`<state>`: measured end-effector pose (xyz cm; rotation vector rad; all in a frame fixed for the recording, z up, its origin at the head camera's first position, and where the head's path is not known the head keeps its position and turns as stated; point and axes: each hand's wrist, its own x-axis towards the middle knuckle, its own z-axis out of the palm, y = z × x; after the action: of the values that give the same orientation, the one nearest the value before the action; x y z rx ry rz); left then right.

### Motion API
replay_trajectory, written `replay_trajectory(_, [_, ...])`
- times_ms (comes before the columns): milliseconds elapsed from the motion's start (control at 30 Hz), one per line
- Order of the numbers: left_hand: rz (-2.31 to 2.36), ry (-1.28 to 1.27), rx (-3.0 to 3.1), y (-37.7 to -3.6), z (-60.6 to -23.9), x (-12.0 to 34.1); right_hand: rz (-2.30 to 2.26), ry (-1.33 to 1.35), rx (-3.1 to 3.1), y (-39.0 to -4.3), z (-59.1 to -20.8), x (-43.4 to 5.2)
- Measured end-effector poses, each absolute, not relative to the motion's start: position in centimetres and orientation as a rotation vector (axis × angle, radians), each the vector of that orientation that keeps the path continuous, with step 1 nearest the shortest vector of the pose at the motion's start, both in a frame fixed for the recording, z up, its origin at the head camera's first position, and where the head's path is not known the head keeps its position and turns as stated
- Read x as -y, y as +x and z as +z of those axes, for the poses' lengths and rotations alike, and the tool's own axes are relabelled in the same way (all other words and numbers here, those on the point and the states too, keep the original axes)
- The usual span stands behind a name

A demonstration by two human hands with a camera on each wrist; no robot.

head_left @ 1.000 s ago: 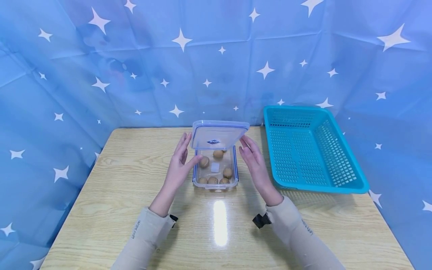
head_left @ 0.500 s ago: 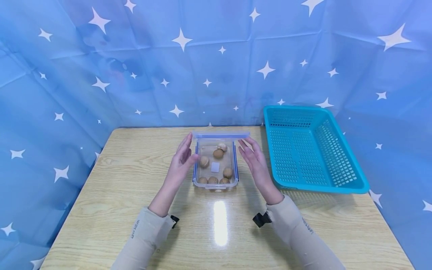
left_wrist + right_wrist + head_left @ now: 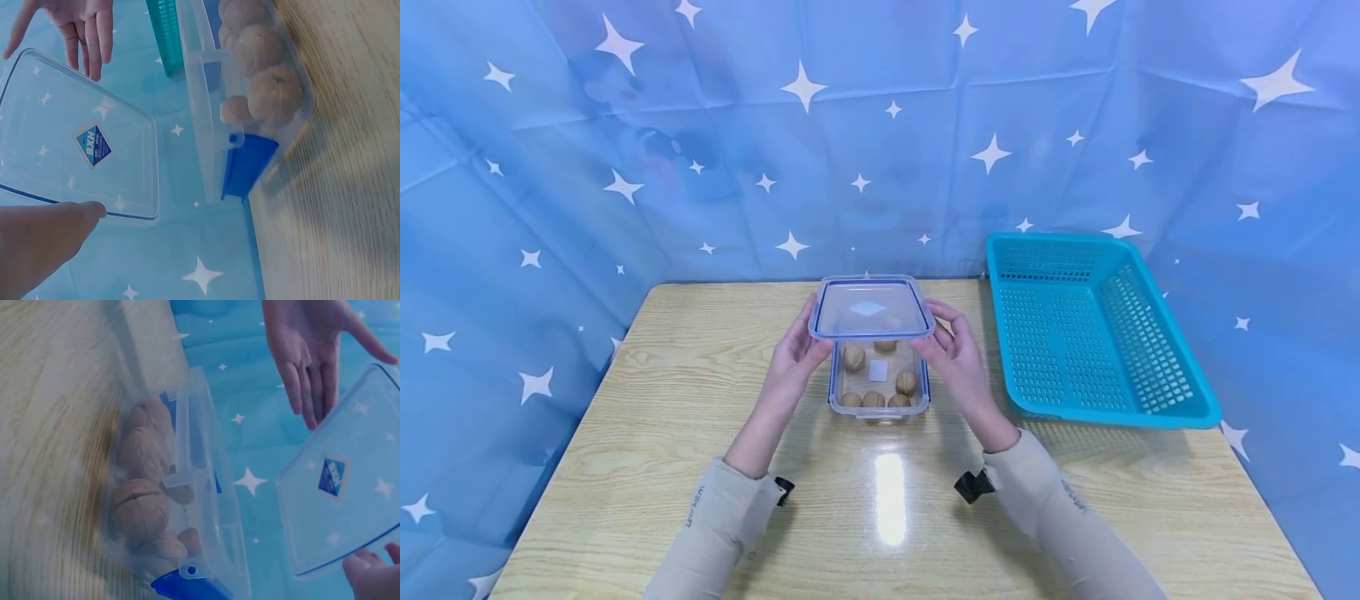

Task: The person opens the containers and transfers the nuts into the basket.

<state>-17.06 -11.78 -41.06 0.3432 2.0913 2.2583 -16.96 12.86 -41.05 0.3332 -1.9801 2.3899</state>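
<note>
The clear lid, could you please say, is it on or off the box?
Off: the left hand and right hand hold the lid above the box; both wrist views show a gap between.

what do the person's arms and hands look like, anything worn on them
The left hand and right hand are bare. The pale beige fabric left sleeve and matching right sleeve are long, each with small dark lettering near the cuff, too small to read. A small black blocky piece shows at the left cuff, another black piece at the right.
</note>
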Motion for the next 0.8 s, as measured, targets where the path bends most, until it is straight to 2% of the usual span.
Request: replay_trajectory(800, [2.038, 0.448, -2.017, -17.6, -40.6, 21.0, 2.222, 0.534, 2.183, -17.0, -42.6, -8.4])
